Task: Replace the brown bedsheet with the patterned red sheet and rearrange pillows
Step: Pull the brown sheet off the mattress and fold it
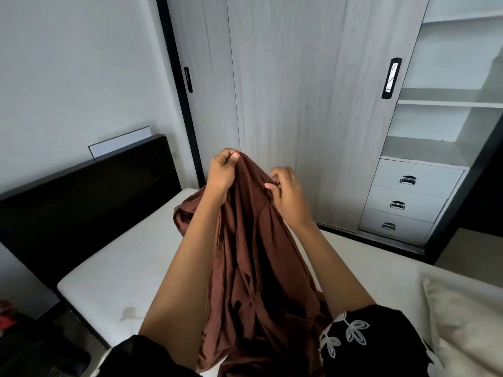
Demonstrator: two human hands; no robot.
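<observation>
The brown bedsheet [253, 257] hangs bunched in front of me, lifted off the bare white mattress [117, 270]. My left hand [221, 172] pinches its top edge between thumb and fingers, held highest. My right hand [288, 197] grips a fold of the same edge a little lower and to the right. The sheet's lower part drapes down between my forearms, and one end lies crumpled on the mattress behind my left arm. A cream pillow [462, 325] lies on the mattress at the lower right. No patterned red sheet can be made out for certain.
A dark headboard [87, 191] stands along the left. Straight ahead is a pale wood sliding wardrobe [294, 104], with open shelves [446, 102] and three white drawers [402, 202] at the right. Dark and red items [8, 319] lie on the floor at the lower left.
</observation>
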